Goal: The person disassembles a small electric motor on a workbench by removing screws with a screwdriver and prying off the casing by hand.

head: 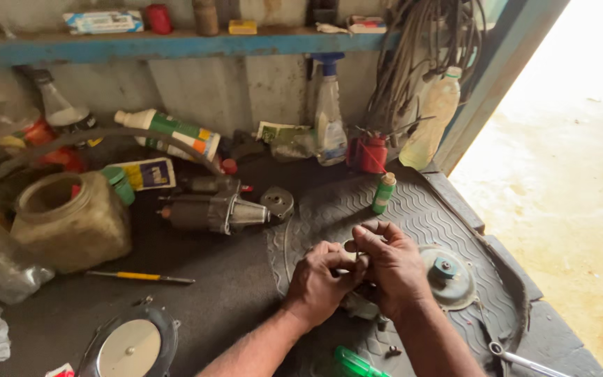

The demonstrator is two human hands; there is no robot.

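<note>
My left hand (322,279) and my right hand (389,265) are pressed together over a ribbed rubber mat (413,202) on the workbench. Both are closed around a small metal part (361,305), mostly hidden beneath the fingers. My right thumb and forefinger pinch a thin pin-like piece that stands upright between the hands. A round grey metal cover with a blue-green centre (448,274) lies just right of my right hand.
A starter motor (211,213) lies left of the mat, a cloudy plastic jar (68,220) beyond it. A yellow-handled screwdriver (141,277), a round metal lid (130,347), a green screwdriver handle (354,363), a spanner (521,359) and a small green bottle (383,193) are around. Bottles and hanging cables line the back wall.
</note>
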